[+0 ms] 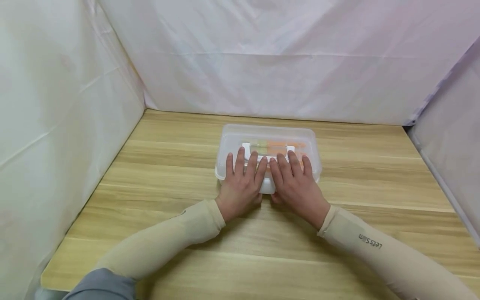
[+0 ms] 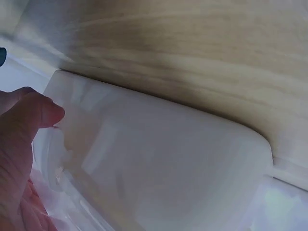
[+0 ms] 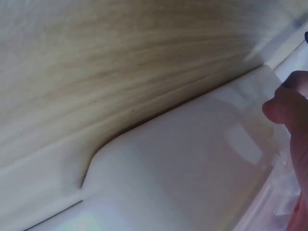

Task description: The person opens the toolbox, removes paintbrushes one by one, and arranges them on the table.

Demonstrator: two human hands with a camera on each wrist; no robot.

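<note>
A translucent plastic storage box (image 1: 230, 135) with a white carrying handle (image 1: 246, 151) on its lid sits on the table. Orange and green things (image 1: 277, 146) show through the lid, blurred. My left hand (image 1: 240, 187) rests on the front left of the lid, fingers straight and pointing away. Mirroring it, my right hand (image 1: 298, 189) lies on the front right, its fingertips by the handle. Both thumbs are down at the box's front, near a white latch (image 1: 268, 186). In the left wrist view the thumb (image 2: 48, 113) stands against the front wall (image 2: 159, 149).
The wood-grain table (image 1: 168, 166) extends around the box on all sides. White cloth hangs behind it (image 1: 262, 83) and at the left (image 1: 56, 104), with another sheet at the right (image 1: 453, 121). Both forearms wear beige sleeves (image 1: 168, 233).
</note>
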